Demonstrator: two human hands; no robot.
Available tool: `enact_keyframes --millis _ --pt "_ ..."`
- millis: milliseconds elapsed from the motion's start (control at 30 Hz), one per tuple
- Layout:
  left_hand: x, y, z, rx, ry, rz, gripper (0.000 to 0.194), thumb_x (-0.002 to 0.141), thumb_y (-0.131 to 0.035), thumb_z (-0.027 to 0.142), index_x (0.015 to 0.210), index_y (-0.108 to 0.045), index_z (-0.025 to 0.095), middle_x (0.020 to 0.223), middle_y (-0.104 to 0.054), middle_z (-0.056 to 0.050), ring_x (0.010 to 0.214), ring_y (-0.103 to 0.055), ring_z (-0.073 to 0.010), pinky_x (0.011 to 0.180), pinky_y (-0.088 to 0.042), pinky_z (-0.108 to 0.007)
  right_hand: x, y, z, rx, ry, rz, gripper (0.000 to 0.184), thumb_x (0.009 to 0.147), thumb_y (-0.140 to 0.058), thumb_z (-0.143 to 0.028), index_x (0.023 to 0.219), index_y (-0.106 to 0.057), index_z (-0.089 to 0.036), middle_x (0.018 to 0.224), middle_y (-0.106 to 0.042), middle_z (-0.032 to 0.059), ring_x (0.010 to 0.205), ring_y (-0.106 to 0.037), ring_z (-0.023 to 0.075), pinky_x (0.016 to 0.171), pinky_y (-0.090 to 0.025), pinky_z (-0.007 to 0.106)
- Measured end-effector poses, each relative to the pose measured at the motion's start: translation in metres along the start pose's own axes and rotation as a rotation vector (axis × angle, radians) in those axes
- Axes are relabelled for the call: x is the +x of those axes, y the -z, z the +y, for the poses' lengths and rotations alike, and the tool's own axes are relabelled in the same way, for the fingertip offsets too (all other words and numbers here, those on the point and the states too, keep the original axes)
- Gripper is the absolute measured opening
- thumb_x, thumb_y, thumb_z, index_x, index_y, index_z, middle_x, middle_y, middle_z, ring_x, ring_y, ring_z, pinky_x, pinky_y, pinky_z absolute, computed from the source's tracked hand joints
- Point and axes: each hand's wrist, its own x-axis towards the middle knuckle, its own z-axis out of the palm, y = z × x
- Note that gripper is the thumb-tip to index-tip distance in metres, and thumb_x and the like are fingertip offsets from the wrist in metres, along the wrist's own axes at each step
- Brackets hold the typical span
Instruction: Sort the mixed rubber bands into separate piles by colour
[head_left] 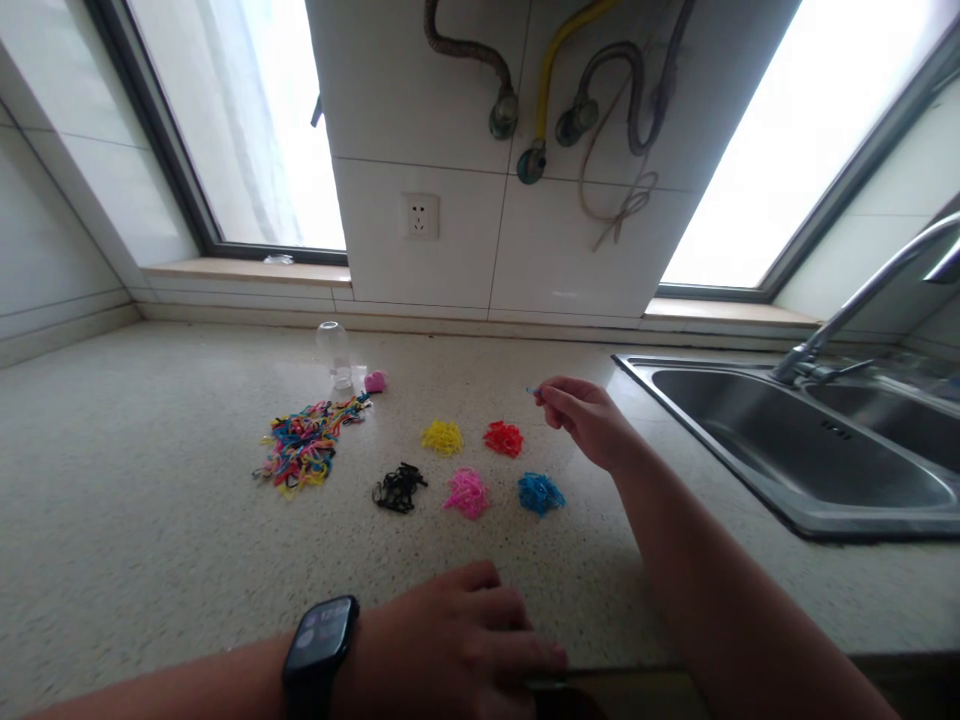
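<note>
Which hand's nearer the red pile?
Right. The right hand is just to the right of the red pile, slightly farther back; the left hand is well in front of it, near the counter edge.

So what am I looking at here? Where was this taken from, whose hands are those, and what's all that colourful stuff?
There's no robot here: these are a person's bare hands, and the single picture comes from a camera on their head, looking forward and down. On the speckled counter lie a mixed heap of small coloured bands and five single-colour piles: yellow, red, black, pink and blue. Behind the heap are a clear container and a small pink object. The right hand pinches something tiny and bluish, too small to make out. The left hand, with a watch on its wrist, is near the counter's front edge.
</note>
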Motion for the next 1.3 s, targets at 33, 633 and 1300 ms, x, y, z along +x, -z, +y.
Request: enact_keyframes --millis 33,633,1300 --pt "0.0 0.0 0.0 0.0 0.0 -0.005 0.019 0.099 -0.055 0.028 0.091 -0.073 0.027 0.133 -0.06 0.007 0.098 -0.054 -0.0146 0.078 -0.043 -0.031 0.0 0.002 0.0 -0.029 0.0 -0.013 0.02 0.078 -0.075 -0.037 0.077 -0.073 -0.017 0.064 -0.06 -0.0005 0.054 -0.045 0.0082 0.049 -0.034 0.023" --pt "0.002 0.003 0.002 -0.034 0.024 -0.019 0.023 0.1 -0.052 0.027 0.088 -0.072 0.025 0.133 -0.06 0.008 0.094 -0.054 -0.0144 0.077 -0.042 -0.033 -0.007 0.019 -0.017 -0.273 -0.071 -0.23 0.018 0.073 -0.079 -0.036 0.079 -0.077 -0.02 0.063 -0.063 -0.0006 0.055 -0.046 0.0093 0.05 -0.035 0.024" --pt "0.002 0.002 0.001 -0.029 0.029 -0.006 0.023 0.1 -0.053 0.027 0.087 -0.072 0.026 0.133 -0.06 0.009 0.093 -0.055 -0.0138 0.077 -0.042 -0.032 -0.009 0.035 -0.005 -0.726 -0.379 -0.75 0.022 0.074 -0.075 -0.035 0.087 -0.077 -0.018 0.081 -0.074 0.0039 0.071 -0.063 0.0154 0.07 -0.047 0.028"
